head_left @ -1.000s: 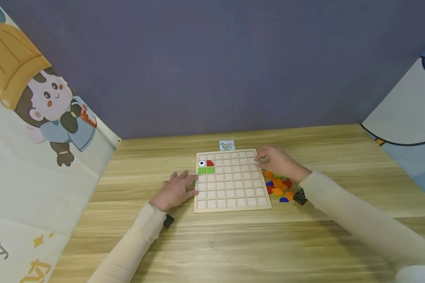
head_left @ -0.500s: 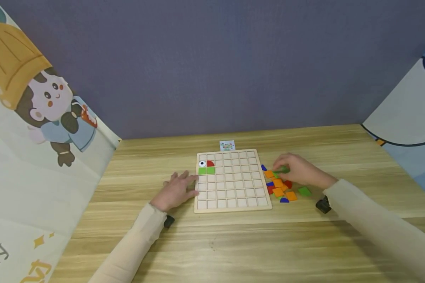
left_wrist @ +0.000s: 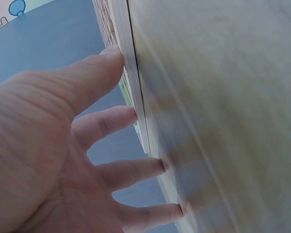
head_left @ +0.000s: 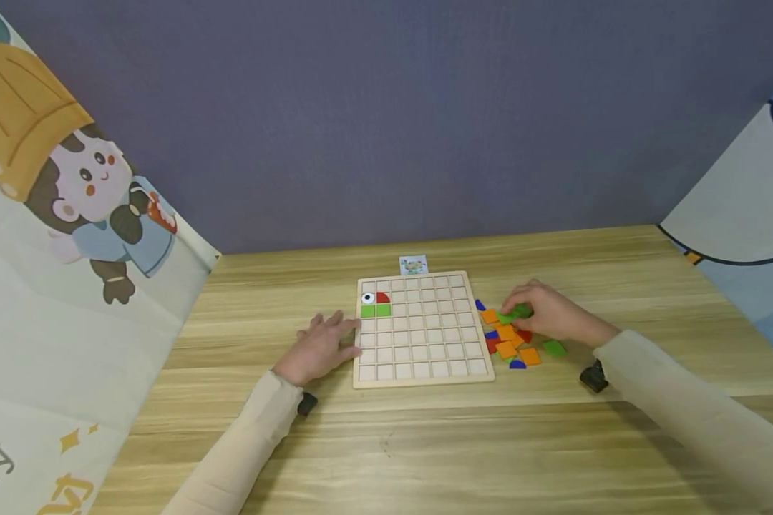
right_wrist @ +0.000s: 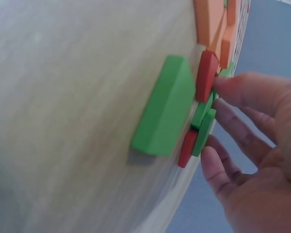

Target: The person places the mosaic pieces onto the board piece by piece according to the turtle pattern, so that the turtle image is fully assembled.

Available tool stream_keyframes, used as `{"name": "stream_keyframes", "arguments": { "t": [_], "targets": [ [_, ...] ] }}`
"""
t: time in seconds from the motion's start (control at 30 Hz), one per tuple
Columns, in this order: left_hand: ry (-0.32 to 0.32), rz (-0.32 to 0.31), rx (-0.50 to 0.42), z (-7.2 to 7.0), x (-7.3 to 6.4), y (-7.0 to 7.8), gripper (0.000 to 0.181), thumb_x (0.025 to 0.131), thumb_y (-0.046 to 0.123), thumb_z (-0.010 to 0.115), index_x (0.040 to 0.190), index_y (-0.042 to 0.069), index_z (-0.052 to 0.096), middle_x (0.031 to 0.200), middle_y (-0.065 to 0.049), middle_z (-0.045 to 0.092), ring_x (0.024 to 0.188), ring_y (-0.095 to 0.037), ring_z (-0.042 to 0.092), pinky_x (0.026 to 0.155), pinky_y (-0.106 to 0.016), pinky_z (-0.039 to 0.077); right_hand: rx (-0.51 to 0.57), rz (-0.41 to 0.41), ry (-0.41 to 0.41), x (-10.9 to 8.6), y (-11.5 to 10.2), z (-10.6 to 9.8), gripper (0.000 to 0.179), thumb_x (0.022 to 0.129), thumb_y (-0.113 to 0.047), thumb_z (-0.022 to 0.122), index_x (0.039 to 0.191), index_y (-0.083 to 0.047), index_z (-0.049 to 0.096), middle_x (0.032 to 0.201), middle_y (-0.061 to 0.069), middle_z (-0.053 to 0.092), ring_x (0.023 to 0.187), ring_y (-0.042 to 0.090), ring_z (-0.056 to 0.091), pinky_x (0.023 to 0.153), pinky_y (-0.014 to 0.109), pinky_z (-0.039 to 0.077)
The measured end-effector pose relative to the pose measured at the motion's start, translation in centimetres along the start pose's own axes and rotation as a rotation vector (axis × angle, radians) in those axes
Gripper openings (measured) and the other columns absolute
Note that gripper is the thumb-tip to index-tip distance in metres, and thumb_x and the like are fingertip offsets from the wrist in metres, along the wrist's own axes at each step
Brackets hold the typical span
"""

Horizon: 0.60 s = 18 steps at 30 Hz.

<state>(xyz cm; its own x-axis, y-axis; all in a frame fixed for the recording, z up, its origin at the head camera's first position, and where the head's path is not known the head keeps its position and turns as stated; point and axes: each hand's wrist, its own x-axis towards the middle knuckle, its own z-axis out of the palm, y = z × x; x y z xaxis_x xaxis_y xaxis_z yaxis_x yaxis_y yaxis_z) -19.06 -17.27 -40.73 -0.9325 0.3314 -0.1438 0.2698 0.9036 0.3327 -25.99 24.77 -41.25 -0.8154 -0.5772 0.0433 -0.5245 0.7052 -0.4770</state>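
My left hand lies with spread fingers against the left edge of the wooden grid board; its thumb and index fingertip touch the rim in the left wrist view. On the board's upper left sit a white eye tile, a red quarter-round tile and two green square tiles. Right of the board, my right hand reaches down into the loose tile pile. Its thumb and index finger pinch a green tile, partly hidden by the fingers. Other green tiles lie beside the fingertips in the right wrist view.
Orange tiles, blue tiles and red tiles overlap along the board's right edge. One green tile lies apart, below my right wrist. A small picture card touches the board's far edge. A dark wall stands behind the table.
My right hand has moved from the board's upper right edge back rightward to the pile, and its fingers have closed in on the green tiles. The left hand stays put.
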Motion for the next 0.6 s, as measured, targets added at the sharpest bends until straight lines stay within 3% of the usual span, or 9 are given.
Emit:
{"name": "stream_keyframes", "arguments": {
  "t": [0.27,0.6],
  "targets": [
    [0.004,0.007,-0.003,-0.01,-0.01,0.05,0.060,0.090,0.043,0.060,0.143,0.019,0.043,0.149,-0.022,0.026,0.128,-0.059,0.020,0.091,-0.077,0.020,-0.010,0.023,0.007,0.00,-0.02,0.02,0.022,0.079,-0.007,0.076,0.098,-0.018,0.072,0.101,-0.005,0.065,0.091,0.021,0.049,0.080,0.044,0.046],
    [0.003,0.003,-0.007,-0.08,-0.06,0.01,0.060,0.090,0.042,0.060,0.143,0.020,0.043,0.150,-0.022,0.025,0.129,-0.058,0.020,0.092,-0.076,0.020,-0.014,0.035,0.019,0.07,-0.24,-0.11,0.020,0.078,-0.009,0.077,0.096,-0.017,0.073,0.098,-0.006,0.066,0.091,0.023,0.051,0.085,0.048,0.045]
  ]
}}
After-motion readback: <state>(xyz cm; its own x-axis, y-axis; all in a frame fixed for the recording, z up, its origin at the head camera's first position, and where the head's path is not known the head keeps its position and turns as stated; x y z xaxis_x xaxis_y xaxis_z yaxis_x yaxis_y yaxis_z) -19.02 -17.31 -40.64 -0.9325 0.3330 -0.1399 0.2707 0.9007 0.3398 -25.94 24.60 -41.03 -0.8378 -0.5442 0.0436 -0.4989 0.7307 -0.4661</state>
